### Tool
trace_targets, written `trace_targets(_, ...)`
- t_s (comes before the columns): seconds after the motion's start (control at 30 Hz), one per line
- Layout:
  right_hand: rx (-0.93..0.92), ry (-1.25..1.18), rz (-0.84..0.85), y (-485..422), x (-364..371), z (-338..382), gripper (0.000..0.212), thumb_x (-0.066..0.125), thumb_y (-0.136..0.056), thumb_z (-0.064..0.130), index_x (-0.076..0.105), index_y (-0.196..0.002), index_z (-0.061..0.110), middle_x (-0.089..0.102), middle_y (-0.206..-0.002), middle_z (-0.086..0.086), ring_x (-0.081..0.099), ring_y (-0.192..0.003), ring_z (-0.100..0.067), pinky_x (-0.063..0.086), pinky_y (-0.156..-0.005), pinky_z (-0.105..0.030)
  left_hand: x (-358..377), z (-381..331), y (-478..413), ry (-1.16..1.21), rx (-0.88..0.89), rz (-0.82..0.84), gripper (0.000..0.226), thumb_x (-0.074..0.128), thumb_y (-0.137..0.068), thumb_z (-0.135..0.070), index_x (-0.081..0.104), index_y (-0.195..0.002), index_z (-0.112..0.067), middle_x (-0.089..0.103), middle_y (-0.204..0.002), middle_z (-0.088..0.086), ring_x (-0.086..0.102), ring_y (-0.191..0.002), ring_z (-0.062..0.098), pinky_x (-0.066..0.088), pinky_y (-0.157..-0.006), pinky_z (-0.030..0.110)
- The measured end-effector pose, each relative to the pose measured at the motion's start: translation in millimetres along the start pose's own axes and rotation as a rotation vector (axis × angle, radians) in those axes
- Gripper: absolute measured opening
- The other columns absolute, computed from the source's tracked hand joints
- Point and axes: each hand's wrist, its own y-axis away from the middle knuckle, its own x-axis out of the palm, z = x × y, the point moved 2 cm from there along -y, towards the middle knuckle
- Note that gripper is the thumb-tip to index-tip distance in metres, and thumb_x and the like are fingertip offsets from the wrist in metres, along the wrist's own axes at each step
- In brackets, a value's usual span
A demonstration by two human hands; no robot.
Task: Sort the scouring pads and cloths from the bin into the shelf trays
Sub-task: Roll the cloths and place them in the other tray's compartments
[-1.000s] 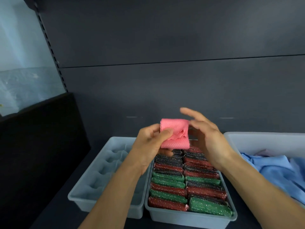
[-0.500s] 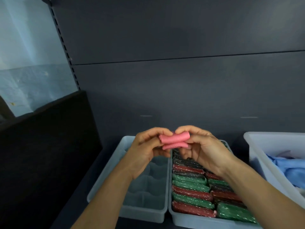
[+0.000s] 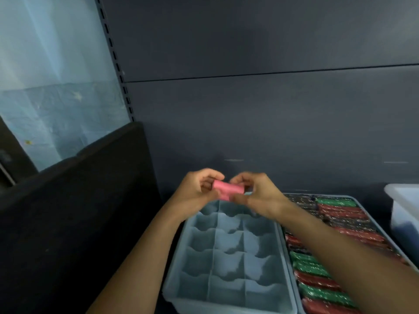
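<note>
A pink cloth [image 3: 227, 189], rolled into a small tight bundle, is held between both hands above the far end of the divided grey tray [image 3: 229, 257]. My left hand [image 3: 197, 191] pinches its left end and my right hand [image 3: 256, 196] grips its right end. The tray's compartments that show hold nothing. To its right, a second grey tray [image 3: 362, 206] is packed with rows of red, green and black scouring pads [image 3: 317, 268]. My right forearm crosses over that tray.
A white bin [image 3: 403, 207] sits at the far right edge, its contents out of sight. A black panel [image 3: 74, 211] rises on the left. The dark shelf back wall [image 3: 249, 109] stands close behind the trays.
The flat pink cloth has been folded and rolled into a small bundle. Both hands have shifted left, from over the pad tray to over the divided tray. The view has turned left.
</note>
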Motion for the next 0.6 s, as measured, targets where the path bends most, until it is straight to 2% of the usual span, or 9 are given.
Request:
trace_targets(0.07,0.003,0.168,-0.042,-19,19,-16,0.024,0.078,-0.074,0.026,0.064,-0.093,0.026,0.068,-0.083,0.004,0.062,-0.062,-0.006,0.050,-0.057,-0.024,-4,23,-9,-0.147,0.013,-0.025,0.043,0.067,-0.074,0.012,0.065,-0.093,-0.027,0.070,-0.093,-0.003,0.066,-0.084,0.011,0.052,-0.078,0.022)
trace_targets(0.13,0.026,0.313,-0.072,-35,37,-29,0.023,0.073,-0.074,0.031,0.061,-0.093,0.030,0.066,-0.081,0.007,0.064,-0.076,-0.019,0.052,-0.069,-0.034,-7,47,-16,-0.261,0.020,-0.056,0.044,0.065,-0.072,0.013,0.066,-0.097,-0.022,0.068,-0.092,-0.007,0.065,-0.085,0.009,0.050,-0.081,0.023)
trace_targets(0.3,0.033,0.505,-0.076,-57,68,-47,0.021,0.063,-0.083,0.024,0.059,-0.102,0.032,0.066,-0.087,0.006,0.064,-0.085,-0.022,0.049,-0.071,-0.033,-10,82,-23,-0.483,-0.013,-0.128,0.041,0.071,-0.073,-0.002,0.069,-0.107,-0.026,0.057,-0.085,-0.021,0.060,-0.099,0.009,0.046,-0.093,0.027)
trace_targets(0.37,0.048,0.534,-0.044,-63,75,-55,0.020,0.064,-0.081,0.026,0.061,-0.099,0.033,0.068,-0.088,0.005,0.064,-0.087,-0.023,0.049,-0.073,-0.032,-11,95,-22,-0.539,-0.063,-0.127,0.044,0.069,-0.072,-0.007,0.067,-0.108,-0.033,0.057,-0.089,-0.017,0.058,-0.102,0.011,0.044,-0.096,0.027)
trace_targets(0.43,0.070,0.564,-0.008,-68,82,-60,0.019,0.066,-0.079,0.030,0.063,-0.096,0.035,0.068,-0.085,0.006,0.064,-0.086,-0.021,0.048,-0.073,-0.031,-11,109,-21,-0.522,-0.114,-0.122,0.051,0.066,-0.069,-0.008,0.065,-0.110,-0.037,0.064,-0.099,-0.009,0.056,-0.103,0.014,0.044,-0.096,0.029)
trace_targets(0.5,0.086,0.608,0.017,-72,86,-65,0.019,0.068,-0.076,0.034,0.064,-0.095,0.037,0.069,-0.083,0.007,0.064,-0.087,-0.020,0.048,-0.073,-0.030,-9,116,-18,-0.416,-0.138,-0.138,0.058,0.063,-0.067,0.001,0.065,-0.115,-0.031,0.065,-0.101,-0.006,0.053,-0.105,0.015,0.044,-0.098,0.029)
trace_targets(0.6,0.116,0.685,0.058,-80,89,-64,0.022,0.070,-0.074,0.039,0.067,-0.095,0.038,0.069,-0.087,0.007,0.065,-0.090,-0.021,0.048,-0.073,-0.028,-5,117,-14,-0.315,-0.153,-0.181,0.064,0.058,-0.070,0.009,0.059,-0.127,-0.019,0.051,-0.116,-0.007,0.047,-0.113,0.014,0.038,-0.105,0.025)
